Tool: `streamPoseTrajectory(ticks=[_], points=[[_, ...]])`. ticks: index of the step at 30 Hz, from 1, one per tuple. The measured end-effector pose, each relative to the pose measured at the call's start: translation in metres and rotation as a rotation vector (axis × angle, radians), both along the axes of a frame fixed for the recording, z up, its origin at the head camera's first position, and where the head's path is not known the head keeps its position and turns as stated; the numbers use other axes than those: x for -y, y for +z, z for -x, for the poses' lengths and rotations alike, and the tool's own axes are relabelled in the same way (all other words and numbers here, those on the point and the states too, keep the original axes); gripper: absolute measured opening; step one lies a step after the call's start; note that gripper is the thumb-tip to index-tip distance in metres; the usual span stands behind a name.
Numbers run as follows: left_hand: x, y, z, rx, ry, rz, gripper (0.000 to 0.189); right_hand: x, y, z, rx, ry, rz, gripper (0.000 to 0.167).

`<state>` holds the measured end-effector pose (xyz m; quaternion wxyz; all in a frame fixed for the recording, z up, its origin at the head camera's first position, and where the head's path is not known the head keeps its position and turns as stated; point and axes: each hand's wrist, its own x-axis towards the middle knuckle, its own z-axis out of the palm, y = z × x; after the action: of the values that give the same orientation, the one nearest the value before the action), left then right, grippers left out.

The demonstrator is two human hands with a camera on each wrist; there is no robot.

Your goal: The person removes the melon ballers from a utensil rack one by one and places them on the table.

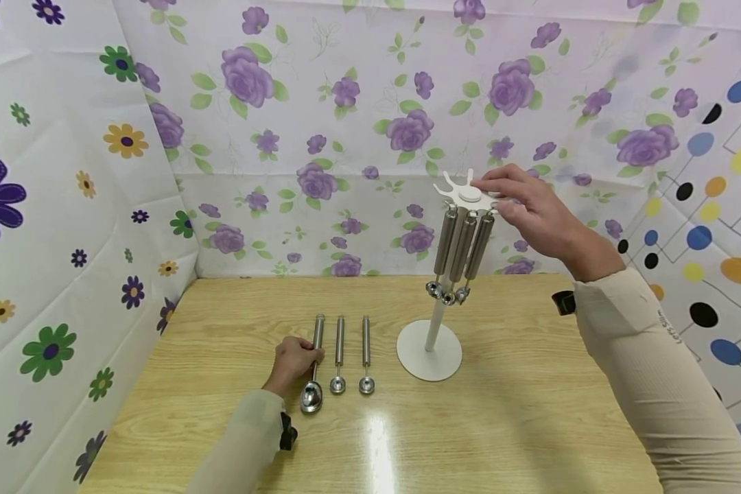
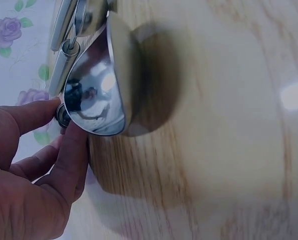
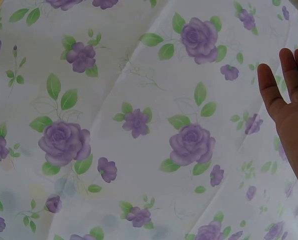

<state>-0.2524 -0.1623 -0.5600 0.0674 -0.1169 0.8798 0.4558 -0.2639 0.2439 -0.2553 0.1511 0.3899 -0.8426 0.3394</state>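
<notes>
My left hand (image 1: 293, 360) pinches the handle of a steel ice cream scoop (image 1: 311, 396) lying on the table. In the left wrist view, thumb and fingers of the left hand (image 2: 44, 165) meet at the handle behind the shiny scoop bowl (image 2: 96, 95). Two slimmer round-headed scoops, one (image 1: 339, 350) close by and another (image 1: 366, 346) further right, lie parallel to it. My right hand (image 1: 537, 213) grips the hooked top of a white utensil stand (image 1: 429, 353), thumb at its rim. Three steel-handled utensils (image 1: 463, 247) hang there, heads down. The right wrist view catches the right hand (image 3: 293, 110) at its edge.
The wooden table (image 1: 500, 412) meets a flowered cloth backdrop (image 1: 346, 171) at its back edge. Patterned cloths also stand at left and right. Several bare hooks of the stand point towards the back left.
</notes>
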Motion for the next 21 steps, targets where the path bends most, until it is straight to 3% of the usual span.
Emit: streamPoseTrajectory(ticks=[11,16,21], points=[[0.003,0.009,-0.001,0.03,-0.003,-0.014,0.021,-0.001,0.001,-0.001,-0.003,-0.007,-0.009,0.06],[0.009,0.02,-0.002,0.035,-0.026,0.011,0.032,-0.001,0.001,-0.001,-0.002,-0.009,-0.015,0.06],[0.012,0.033,0.001,0.034,-0.087,0.019,0.045,0.0,0.001,-0.001,0.002,-0.011,-0.025,0.059]])
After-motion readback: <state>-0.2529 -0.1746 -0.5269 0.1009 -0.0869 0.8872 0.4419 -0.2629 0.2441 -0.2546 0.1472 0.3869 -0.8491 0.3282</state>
